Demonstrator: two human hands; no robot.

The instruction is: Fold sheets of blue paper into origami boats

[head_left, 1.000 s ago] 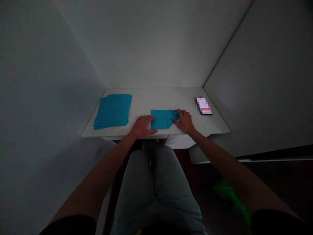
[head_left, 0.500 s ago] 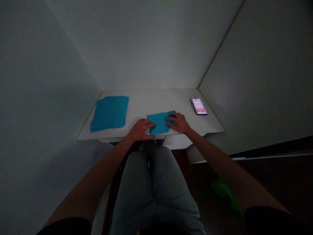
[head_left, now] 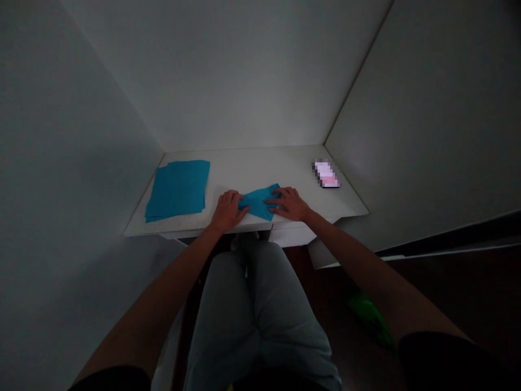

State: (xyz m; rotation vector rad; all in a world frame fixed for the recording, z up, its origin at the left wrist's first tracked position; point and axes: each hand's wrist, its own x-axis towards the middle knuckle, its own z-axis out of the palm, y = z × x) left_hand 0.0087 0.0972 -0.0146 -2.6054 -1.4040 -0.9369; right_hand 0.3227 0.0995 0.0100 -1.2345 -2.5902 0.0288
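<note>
A folded sheet of blue paper lies near the front edge of the white desk, slanted, its left end narrower than its right. My left hand grips that left end, the paper showing between thumb and fingers. On the right part of the sheet, my right hand rests with its fingers spread apart, pressing from above. The fingers cover part of the folds, so the exact shape is hidden.
A stack of blue paper sheets lies at the left on the white desk. A phone with a lit, blurred screen is at the right. Walls border the desk at the back and sides. A green item is on the dark floor.
The folded paper has turned and its left end now looks narrower. My left hand has shifted slightly left onto that end. My right hand stays on the right part.
</note>
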